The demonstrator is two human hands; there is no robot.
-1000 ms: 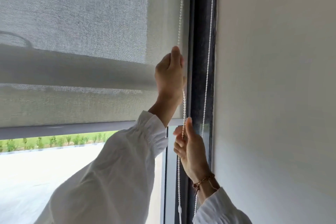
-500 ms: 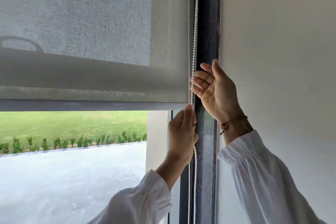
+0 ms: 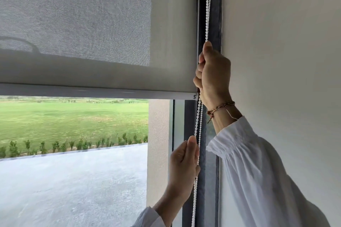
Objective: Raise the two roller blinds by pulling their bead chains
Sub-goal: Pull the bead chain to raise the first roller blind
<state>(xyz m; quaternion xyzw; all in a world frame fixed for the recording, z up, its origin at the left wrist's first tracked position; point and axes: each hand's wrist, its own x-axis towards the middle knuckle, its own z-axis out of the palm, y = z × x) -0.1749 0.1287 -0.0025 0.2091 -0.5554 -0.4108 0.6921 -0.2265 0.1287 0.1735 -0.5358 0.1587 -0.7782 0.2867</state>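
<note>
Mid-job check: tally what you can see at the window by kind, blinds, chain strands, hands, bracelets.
Roller blind: 1 in view, partly raised
Bead chain strands: 2, running side by side
Hands on the chain: 2, right hand higher, left hand lower
Bracelet: 1, on the right wrist
Total: 6

One small dark mark stands on the right end of the roller blind's bottom bar [image 3: 99,91], close to where the bead chain [image 3: 207,5] hangs beside the window frame. It looks like a letter S with a tiny superscript sign, but it is too small to read with certainty. No other text, label, brand or number can be read anywhere.
</note>
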